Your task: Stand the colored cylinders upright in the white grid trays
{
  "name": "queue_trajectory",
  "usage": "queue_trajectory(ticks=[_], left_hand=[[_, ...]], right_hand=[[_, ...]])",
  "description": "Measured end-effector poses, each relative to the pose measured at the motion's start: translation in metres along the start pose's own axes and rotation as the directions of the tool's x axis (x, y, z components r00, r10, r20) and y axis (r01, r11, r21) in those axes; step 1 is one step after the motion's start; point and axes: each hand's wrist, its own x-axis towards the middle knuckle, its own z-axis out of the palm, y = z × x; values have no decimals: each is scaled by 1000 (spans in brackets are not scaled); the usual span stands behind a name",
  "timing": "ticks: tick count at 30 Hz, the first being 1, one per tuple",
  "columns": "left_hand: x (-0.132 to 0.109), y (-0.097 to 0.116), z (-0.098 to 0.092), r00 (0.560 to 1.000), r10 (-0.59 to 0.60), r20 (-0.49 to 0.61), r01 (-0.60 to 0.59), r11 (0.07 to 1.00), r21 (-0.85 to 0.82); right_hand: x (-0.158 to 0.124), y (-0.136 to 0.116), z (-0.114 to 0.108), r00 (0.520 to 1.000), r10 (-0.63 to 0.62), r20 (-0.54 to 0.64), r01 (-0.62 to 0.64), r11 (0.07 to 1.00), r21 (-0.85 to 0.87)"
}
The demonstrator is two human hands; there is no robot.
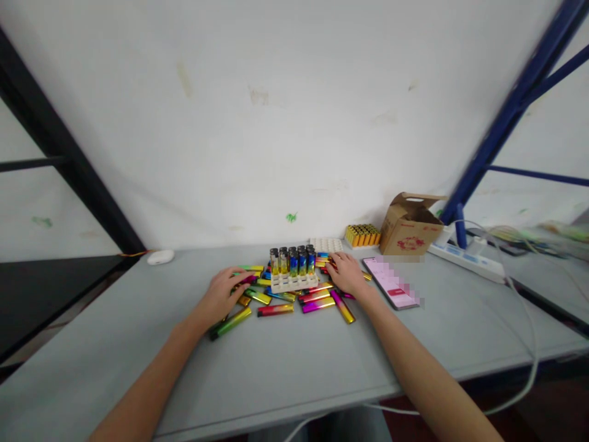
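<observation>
Entry: white socketed plastic rack (293,282), part filled with lighters standing upright, heads to 12 o'clock. Loose lighters (275,310): slim glossy metallic sticks, rainbow-tinted, flat on the matte grey table (138,344), long axes mostly 9-to-3, some slanted. My left hand (224,292), at the rack's 9 o'clock: fingers loosely apart, laid on them. My right hand (347,274), at 3 o'clock: fingers bent onto lighters, grip cannot be told

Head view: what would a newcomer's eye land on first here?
Shiny rainbow-coloured metallic lighters lie scattered on the grey tabletop around a white plastic rack of upright lighters. The left hand and right hand rest on them, either side of the rack. To the right are a pink-screened smartphone and an open brown cardboard box.
</observation>
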Motion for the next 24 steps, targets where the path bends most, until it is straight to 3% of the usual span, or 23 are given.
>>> queue_trajectory(ticks=[9,17,24], left_hand=[[-1,4,2,999,-44,-24,44,999,-5],[1,9,-1,998,-43,-49,43,999,-9],[1,14,-3,999,-20,-42,20,1000,6]], right_hand=[[7,-4,-1,999,-42,-3,42,999,9],[8,-6,-3,996,87,-28,-89,990,-105],[15,-4,2,990,138,-8,-138,988,-72]])
